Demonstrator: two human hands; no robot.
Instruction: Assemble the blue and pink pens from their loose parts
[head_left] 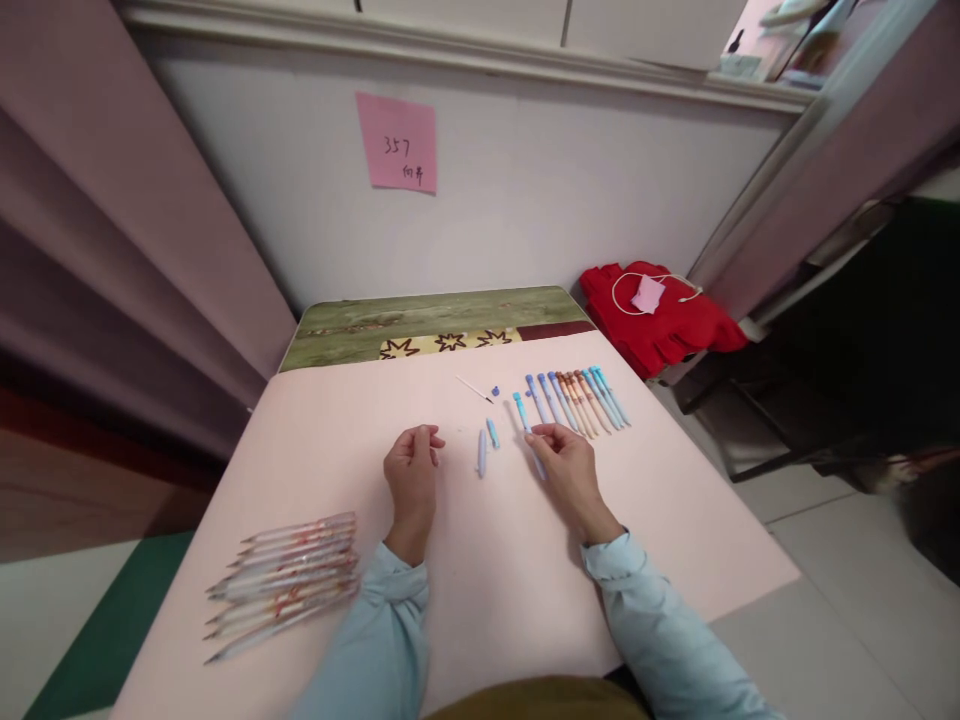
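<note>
My right hand (568, 468) pinches a pen with a bright blue top (520, 410) between thumb and fingers, its lower end slanting down toward the table. My left hand (413, 462) is held over the middle of the table, fingers curled in toward the thumb, and I see nothing in it. Between my hands lie a pale blue pen barrel (482, 453) and a short blue pen part (493, 433). Farther back are a thin white refill with a dark tip (475, 389) and a small dark blue piece (496, 391).
A row of pens with blue, brown and turquoise tops (574, 402) lies on the right. At the left front, several clear-barrelled pens (289, 575) lie side by side. A red cloth bundle (660, 325) is beyond the right back corner. A pink note (397, 145) hangs on the wall.
</note>
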